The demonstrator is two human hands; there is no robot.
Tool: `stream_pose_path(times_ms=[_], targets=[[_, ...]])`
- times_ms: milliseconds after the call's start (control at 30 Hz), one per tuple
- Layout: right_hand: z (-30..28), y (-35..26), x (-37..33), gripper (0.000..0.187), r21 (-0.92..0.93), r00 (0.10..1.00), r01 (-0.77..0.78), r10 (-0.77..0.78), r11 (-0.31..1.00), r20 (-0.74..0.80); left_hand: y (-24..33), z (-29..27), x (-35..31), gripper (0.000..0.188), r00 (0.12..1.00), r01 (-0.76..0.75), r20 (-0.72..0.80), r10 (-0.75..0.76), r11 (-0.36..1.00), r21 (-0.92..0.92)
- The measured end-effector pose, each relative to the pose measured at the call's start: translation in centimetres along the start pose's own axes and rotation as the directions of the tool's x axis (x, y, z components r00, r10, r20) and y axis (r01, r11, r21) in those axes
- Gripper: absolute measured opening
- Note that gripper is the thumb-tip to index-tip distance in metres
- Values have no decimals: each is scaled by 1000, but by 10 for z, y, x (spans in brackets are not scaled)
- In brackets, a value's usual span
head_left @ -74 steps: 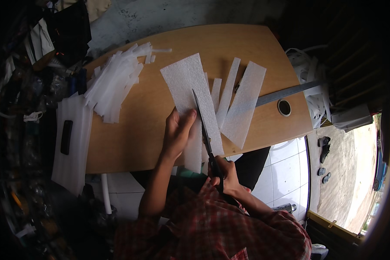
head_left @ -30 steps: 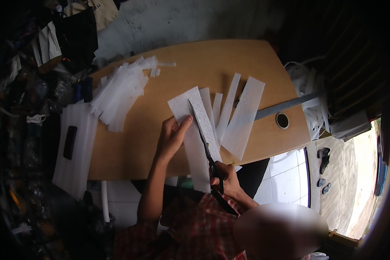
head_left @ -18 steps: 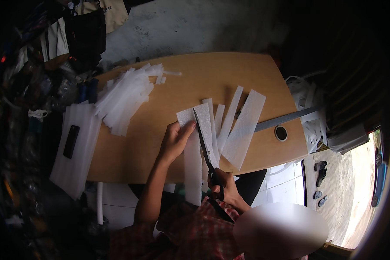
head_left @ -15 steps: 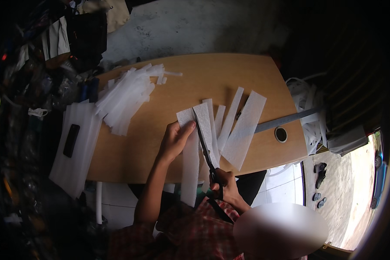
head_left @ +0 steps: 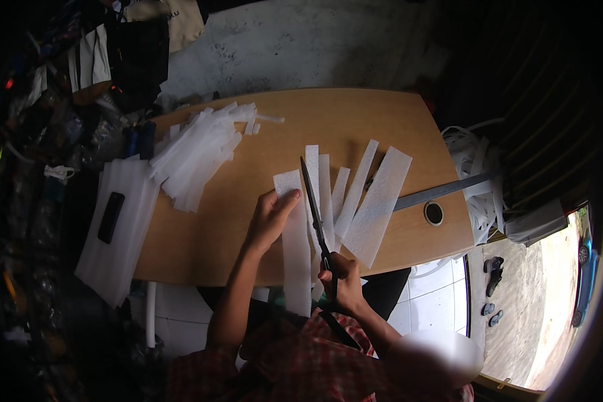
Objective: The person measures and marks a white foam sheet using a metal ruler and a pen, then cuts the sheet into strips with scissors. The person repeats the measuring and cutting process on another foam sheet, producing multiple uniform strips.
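My left hand (head_left: 271, 216) grips a white foam strip (head_left: 294, 251) that hangs past the table's near edge. My right hand (head_left: 345, 280) is wrapped round the handles of black scissors (head_left: 315, 207). Their blades look closed and point away from me, just right of the held strip. Beyond the blades, a narrow cut strip (head_left: 312, 159) lies partly behind the scissors. Several more narrow strips (head_left: 357, 187) fan out to its right, with a wider foam piece (head_left: 380, 208) beside them.
The wooden table (head_left: 268, 144) carries a heap of cut strips (head_left: 195, 157) at the far left. A phone (head_left: 110, 218) rests on long foam sheets (head_left: 124, 234) at the left edge. At right are a metal ruler (head_left: 442, 190), a tape roll (head_left: 433, 214) and foam scraps (head_left: 474, 167).
The foam piece at the blades has parted: a narrow strip now lies on the table, apart from the one in my left hand. The scissors have shifted slightly.
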State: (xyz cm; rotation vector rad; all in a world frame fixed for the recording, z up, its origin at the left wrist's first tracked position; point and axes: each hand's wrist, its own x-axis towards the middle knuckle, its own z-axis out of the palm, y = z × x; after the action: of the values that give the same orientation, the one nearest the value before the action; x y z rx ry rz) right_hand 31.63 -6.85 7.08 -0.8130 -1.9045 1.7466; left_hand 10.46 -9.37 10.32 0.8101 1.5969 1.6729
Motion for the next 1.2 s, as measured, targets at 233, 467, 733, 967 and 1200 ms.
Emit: stream_pose_path(times_ms=[233, 467, 733, 967, 1200], targets=[[-7, -14, -4, 41, 207, 997, -63, 55, 976, 44, 19, -24, 7, 24, 981, -65, -186, 59, 998, -26], [3, -16, -9, 18, 132, 980, -195, 187, 972, 70, 25, -7, 8, 24, 931, -288, -240, 276, 958, -15], [7, -21, -1, 22, 284, 966, -228, 253, 931, -55, 2, 8, -42, 23, 996, 73, 46, -72, 997, -27], [2, -6, -3, 71, 141, 998, 21, -29, 990, 51, 13, 0, -33, 26, 987, -22, -157, 19, 1000, -19], [-5, -5, -33, 79, -108, 956, 51, -18, 993, 291, 36, -16, -1, 27, 939, -156, -305, 158, 987, 32]])
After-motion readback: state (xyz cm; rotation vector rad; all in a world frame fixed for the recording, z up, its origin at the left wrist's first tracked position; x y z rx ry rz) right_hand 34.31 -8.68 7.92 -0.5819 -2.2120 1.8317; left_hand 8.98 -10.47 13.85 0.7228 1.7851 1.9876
